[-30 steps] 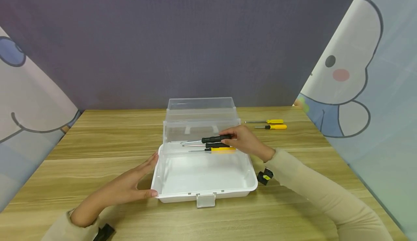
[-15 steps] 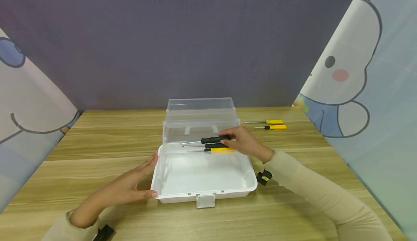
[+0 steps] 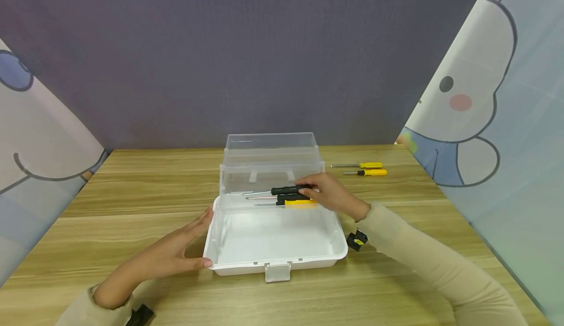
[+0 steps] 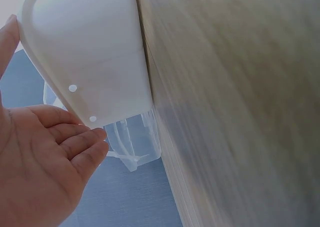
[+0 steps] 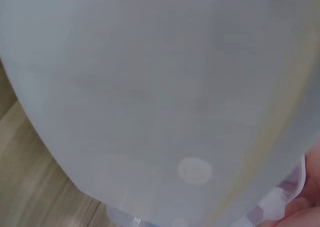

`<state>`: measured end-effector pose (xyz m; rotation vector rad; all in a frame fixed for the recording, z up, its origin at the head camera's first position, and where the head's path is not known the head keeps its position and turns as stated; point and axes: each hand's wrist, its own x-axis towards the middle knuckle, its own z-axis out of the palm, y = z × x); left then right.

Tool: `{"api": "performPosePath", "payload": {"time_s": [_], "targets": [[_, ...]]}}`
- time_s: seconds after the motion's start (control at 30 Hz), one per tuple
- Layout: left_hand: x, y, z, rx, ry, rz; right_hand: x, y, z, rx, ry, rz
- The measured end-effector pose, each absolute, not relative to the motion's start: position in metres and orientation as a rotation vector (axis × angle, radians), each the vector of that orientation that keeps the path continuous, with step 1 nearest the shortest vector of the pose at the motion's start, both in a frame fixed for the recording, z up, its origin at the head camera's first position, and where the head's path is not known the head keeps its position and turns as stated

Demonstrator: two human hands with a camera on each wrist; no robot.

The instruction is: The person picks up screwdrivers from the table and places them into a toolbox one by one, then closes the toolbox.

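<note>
A white plastic toolbox (image 3: pixel 277 240) stands on the table with its clear lid (image 3: pixel 272 141) folded back. My right hand (image 3: pixel 328 191) pinches the black handle of a screwdriver (image 3: pixel 288 190) over the clear tray (image 3: pixel 231 203) at the box's rear. Just in front of it lie another black-handled screwdriver (image 3: pixel 288 197) and a yellow-handled one (image 3: pixel 299 202). My left hand (image 3: pixel 174 247) touches the box's left side, thumb at the front corner and fingers further back. From the left wrist, that hand (image 4: pixel 45 162) shows nearly straight fingers along the white wall. In the right wrist view the box wall (image 5: pixel 150 87) hides most of the right hand.
Two yellow screwdrivers (image 3: pixel 371 172) lie on the wooden table (image 3: pixel 145 184) to the right of the lid. A clear latch (image 3: pixel 277 272) hangs from the box's front. Behind the table rises a dark grey panel (image 3: pixel 264 57), with cartoon-printed sheets at both sides.
Almost everything holds its place. The right hand and its black screwdriver sink very slightly toward the tray, while the left hand stays against the box.
</note>
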<state>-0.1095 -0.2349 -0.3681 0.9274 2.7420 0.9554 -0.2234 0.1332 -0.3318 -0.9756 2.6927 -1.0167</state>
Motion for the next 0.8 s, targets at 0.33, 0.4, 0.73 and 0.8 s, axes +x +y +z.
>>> {"api": "performPosePath", "payload": {"time_s": [0.33,0.4,0.73,0.8], "targets": [[-0.1093,-0.2346,-0.3686,0.927,2.738,0.957,-0.2239,0.1334,-0.3326,-0.994,2.694,-1.005],[-0.1092,-0.2346,-0.3684,0.928,2.736,0.961,-0.2239,0.1333,-0.3326,-0.997,2.702,-0.998],[-0.1085,-0.2349,-0.368,0.921,2.734,0.97,-0.2234,0.1335,-0.3324,-1.025,2.702,-1.007],[-0.1086,-0.2346,-0.3678,0.919,2.734,0.967,-0.2232,0.1337,-0.3322,-1.028,2.701,-1.005]]}}
